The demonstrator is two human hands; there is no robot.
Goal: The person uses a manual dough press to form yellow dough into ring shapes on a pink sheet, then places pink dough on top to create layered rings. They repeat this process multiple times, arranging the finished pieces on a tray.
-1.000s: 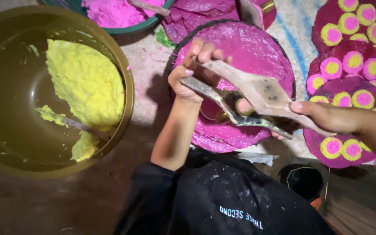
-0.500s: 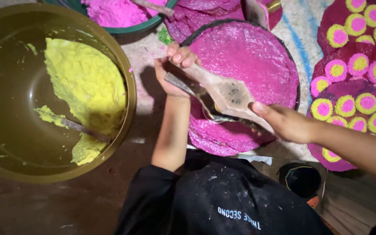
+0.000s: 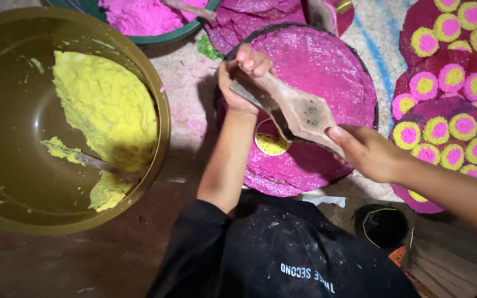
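Note:
Both hands hold a flat wooden paddle-shaped mould (image 3: 299, 113) above a round pink disc (image 3: 327, 66) of rough paste. My left hand (image 3: 244, 77) grips the mould's far end. My right hand (image 3: 368, 152) grips its near end, thumb on top. A small yellow round patch (image 3: 271, 144) lies on the pink disc just below the mould, partly hidden by it. The mould's face is grey and worn, tilted toward me.
A large olive bowl (image 3: 155, 94) at left holds yellow paste (image 3: 106, 105) and a stick (image 3: 103, 165). A green bowl (image 3: 178, 33) of pink paste stands at the top. Pink discs with several yellow-and-pink circles (image 3: 443, 110) lie at right. A small dark cup (image 3: 382, 226) sits near my lap.
Both hands have carried the mould left and down over the pink disc. The yellow patch under the mould has come into view.

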